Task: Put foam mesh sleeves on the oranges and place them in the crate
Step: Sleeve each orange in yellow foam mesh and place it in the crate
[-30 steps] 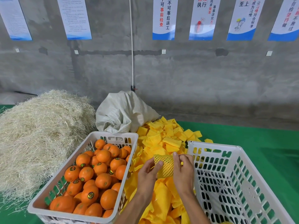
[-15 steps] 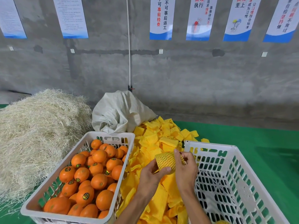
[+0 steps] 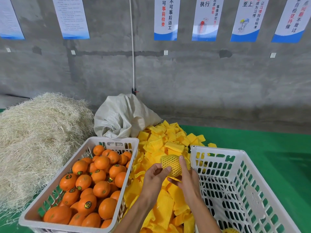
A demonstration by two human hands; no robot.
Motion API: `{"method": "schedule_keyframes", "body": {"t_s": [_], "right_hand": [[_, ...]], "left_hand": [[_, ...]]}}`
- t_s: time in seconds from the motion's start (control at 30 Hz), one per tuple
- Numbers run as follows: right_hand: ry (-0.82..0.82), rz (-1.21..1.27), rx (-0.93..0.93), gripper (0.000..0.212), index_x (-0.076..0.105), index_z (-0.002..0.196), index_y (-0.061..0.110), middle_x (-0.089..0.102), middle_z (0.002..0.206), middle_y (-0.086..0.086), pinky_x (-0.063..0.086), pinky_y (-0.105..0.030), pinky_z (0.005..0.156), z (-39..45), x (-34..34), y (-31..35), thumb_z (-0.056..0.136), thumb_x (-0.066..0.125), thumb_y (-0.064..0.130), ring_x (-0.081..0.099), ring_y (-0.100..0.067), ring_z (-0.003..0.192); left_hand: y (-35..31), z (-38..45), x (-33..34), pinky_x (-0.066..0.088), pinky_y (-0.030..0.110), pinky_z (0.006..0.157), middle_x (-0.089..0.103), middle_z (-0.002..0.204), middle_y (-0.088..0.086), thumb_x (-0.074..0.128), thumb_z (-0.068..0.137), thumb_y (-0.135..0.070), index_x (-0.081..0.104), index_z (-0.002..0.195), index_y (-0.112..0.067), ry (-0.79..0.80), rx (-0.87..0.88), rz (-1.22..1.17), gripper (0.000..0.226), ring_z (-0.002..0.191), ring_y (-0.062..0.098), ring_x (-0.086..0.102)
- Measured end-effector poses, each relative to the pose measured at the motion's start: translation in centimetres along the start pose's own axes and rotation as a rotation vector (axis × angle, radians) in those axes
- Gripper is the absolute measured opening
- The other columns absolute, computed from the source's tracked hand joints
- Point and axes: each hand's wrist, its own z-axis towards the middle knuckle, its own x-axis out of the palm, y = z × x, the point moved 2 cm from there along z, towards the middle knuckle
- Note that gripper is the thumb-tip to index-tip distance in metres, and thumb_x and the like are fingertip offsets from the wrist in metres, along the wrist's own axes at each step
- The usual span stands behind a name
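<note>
Beside the white crate (image 3: 217, 151) rim, both hands' grip holds the sleeved orange (image 3: 171, 164).

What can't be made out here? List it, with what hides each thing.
- Head view: the orange inside the mesh sleeve is fully covered by foam.
- Right crate: its near end is cut off by the bottom edge, so its contents cannot be counted.
- Left crate: lower oranges are buried under the top layer.
- Wall posters: tops cut off, small print blurred.
</note>
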Motion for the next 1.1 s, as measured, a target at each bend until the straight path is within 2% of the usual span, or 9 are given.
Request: {"method": "schedule_keyframes", "body": {"t_s": [0.1,0.2,0.33,0.43,0.53,0.77,0.97,1.03,1.1], "right_hand": [[0.018,0.071,0.099,0.068,0.067,0.117,0.008,0.076,0.103,-0.015,0.062,-0.050,0.073,0.2,-0.2,-0.3,0.076,0.081,0.060,0.075,-0.033,0.095],[0.043,0.101,0.215,0.070,0.068,0.116,0.009,0.076,0.103,-0.017,0.061,-0.050,0.074,0.5,-0.2,-0.5,0.074,0.081,0.064,0.075,-0.036,0.095],[0.098,0.009,0.362,0.060,0.064,0.117,0.017,0.076,0.102,-0.019,0.062,-0.054,0.076,0.4,-0.8,0.0,0.084,0.068,0.067,0.075,-0.042,0.090],[0.018,0.006,0.267,0.044,0.062,0.117,0.018,0.076,0.103,-0.015,0.063,-0.045,0.068,0.0,-1.2,-0.1,0.091,0.068,0.053,0.077,-0.033,0.083],[-0.034,0.041,0.155,0.041,0.062,0.122,0.013,0.074,0.107,-0.013,0.062,-0.040,0.064,-0.4,-1.0,-0.3,0.092,0.070,0.040,0.077,-0.028,0.083],[-0.020,0.060,0.128,0.061,0.062,0.118,0.010,0.078,0.096,-0.011,0.063,-0.039,0.069,-0.7,-0.6,0.2,0.072,0.084,0.045,0.077,-0.029,0.088],[-0.128,-0.187,-0.055,0.078,0.043,0.124,0.021,0.053,0.113,0.001,0.063,-0.040,0.059,-0.9,-0.6,1.1,0.069,0.086,0.057,0.068,-0.018,0.097],[-0.179,-0.291,-0.160,0.077,0.034,0.123,0.033,0.047,0.111,0.005,0.062,-0.039,0.060,-0.9,-1.3,1.6,0.071,0.084,0.059,0.069,-0.020,0.092],[-0.274,-0.448,-0.280,0.075,0.027,0.126,0.038,0.055,0.118,-0.004,0.059,-0.044,0.069,-0.7,-2.7,2.0,0.077,0.082,0.054,0.068,-0.021,0.088]], "left_hand": [[0.1,0.0,-0.4,0.054,0.027,0.084,0.075,0.099,0.010,0.073,0.095,-0.011,0.062,0.106,0.011,-0.001,0.004,0.020,0.027,0.095,0.016,0.071],[0.2,-0.2,-0.4,0.049,0.016,0.072,0.070,0.085,0.000,0.070,0.098,-0.012,0.062,0.103,0.005,-0.014,0.039,0.102,0.019,0.082,0.009,0.065],[-0.3,-0.4,0.1,0.043,0.022,0.071,0.055,0.083,0.006,0.060,0.104,-0.015,0.054,0.099,-0.002,-0.003,0.177,0.316,0.015,0.079,0.010,0.052],[-0.5,0.0,0.0,0.038,0.026,0.070,0.046,0.089,0.014,0.055,0.107,-0.019,0.047,0.101,-0.005,-0.051,0.224,0.403,0.017,0.081,0.020,0.045],[-0.6,0.3,0.1,0.037,0.023,0.064,0.036,0.082,0.002,0.054,0.108,-0.019,0.046,0.102,-0.010,-0.126,0.202,0.359,0.013,0.071,0.008,0.036],[-0.4,0.6,-0.1,0.044,0.026,0.067,0.054,0.088,0.009,0.062,0.104,-0.019,0.055,0.104,-0.010,-0.219,0.132,0.288,0.010,0.082,0.018,0.052],[0.7,1.6,0.5,0.030,0.022,0.048,0.041,0.057,-0.012,0.055,0.107,-0.018,0.054,0.108,-0.011,-0.157,0.120,0.281,0.007,0.050,0.007,0.030],[0.7,2.5,1.3,0.030,0.022,0.047,0.051,0.069,-0.005,0.054,0.108,-0.018,0.054,0.111,-0.013,-0.069,0.093,0.341,0.007,0.049,0.006,0.032],[0.7,3.4,2.1,0.047,0.022,0.061,0.065,0.105,-0.001,0.057,0.106,-0.017,0.055,0.119,-0.015,0.005,0.070,0.404,0.014,0.081,0.006,0.058]]}}
